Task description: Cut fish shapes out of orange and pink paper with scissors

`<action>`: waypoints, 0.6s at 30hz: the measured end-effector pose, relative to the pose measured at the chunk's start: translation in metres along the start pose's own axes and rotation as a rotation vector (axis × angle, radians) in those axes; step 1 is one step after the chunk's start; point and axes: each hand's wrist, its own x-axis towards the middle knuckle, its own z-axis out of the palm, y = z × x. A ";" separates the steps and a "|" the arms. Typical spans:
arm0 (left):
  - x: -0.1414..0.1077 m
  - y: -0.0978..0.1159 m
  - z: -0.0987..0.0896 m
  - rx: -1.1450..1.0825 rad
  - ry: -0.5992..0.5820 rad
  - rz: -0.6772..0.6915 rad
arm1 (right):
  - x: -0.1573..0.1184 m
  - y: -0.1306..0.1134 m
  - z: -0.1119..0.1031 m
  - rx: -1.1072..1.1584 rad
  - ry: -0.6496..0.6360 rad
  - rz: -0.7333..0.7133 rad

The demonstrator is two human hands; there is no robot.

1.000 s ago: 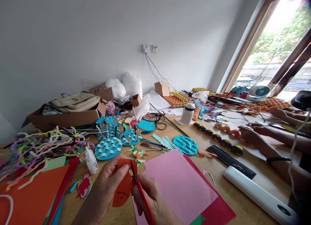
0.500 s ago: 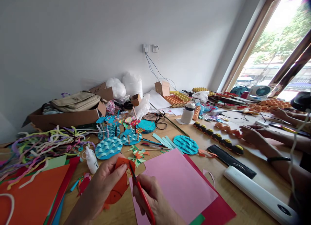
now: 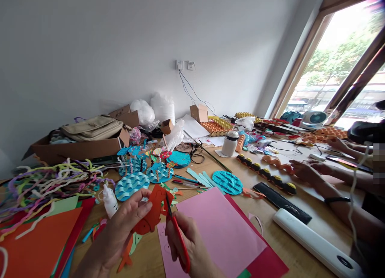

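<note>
An orange paper fish shape with drawn lines is pinched between the thumb and fingers of my left hand. My right hand is closed around red-handled scissors, whose dark blades lie at the paper's right edge. Beneath my hands, a pink sheet with small pencil drawings lies on a red sheet. An orange paper cutout and a pale green one rest on the table below my left hand. My fingers partly hide the fish's left side.
A glue bottle stands left of my hands, near tangled pipe cleaners and an orange sheet. Blue paper discs, pens and a white bottle lie beyond. At right are a white device and another person's hands.
My left hand has raised and turned the orange paper, uncovering cutouts below. The scissors have shifted slightly up along its right edge. The view has tilted a little.
</note>
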 end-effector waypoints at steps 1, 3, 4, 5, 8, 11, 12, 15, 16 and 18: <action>0.000 -0.001 0.001 -0.016 -0.004 0.012 | 0.000 -0.001 0.001 0.000 0.007 -0.006; -0.002 -0.003 0.004 -0.033 -0.031 0.010 | 0.001 -0.003 0.001 -0.012 0.022 -0.018; -0.003 -0.003 0.006 -0.048 -0.044 0.001 | 0.001 -0.005 0.002 -0.022 0.035 -0.024; -0.005 -0.003 0.009 -0.076 -0.050 -0.005 | 0.002 -0.006 0.002 -0.031 0.050 -0.029; -0.009 -0.002 0.018 -0.227 0.011 -0.003 | 0.004 -0.011 0.001 -0.058 0.090 -0.041; -0.009 -0.004 0.027 -0.404 0.062 0.009 | 0.006 -0.017 0.001 -0.077 0.114 -0.059; -0.008 -0.006 0.029 -0.457 0.052 0.024 | 0.006 -0.019 0.001 -0.077 0.121 -0.059; -0.001 -0.016 0.033 -0.567 0.000 0.148 | 0.007 -0.025 0.002 -0.052 0.131 -0.046; 0.000 -0.019 0.034 -0.572 -0.003 0.208 | 0.007 -0.026 0.003 -0.041 0.131 -0.044; 0.003 -0.025 0.037 -0.518 0.032 0.301 | 0.008 -0.026 0.004 -0.025 0.125 -0.050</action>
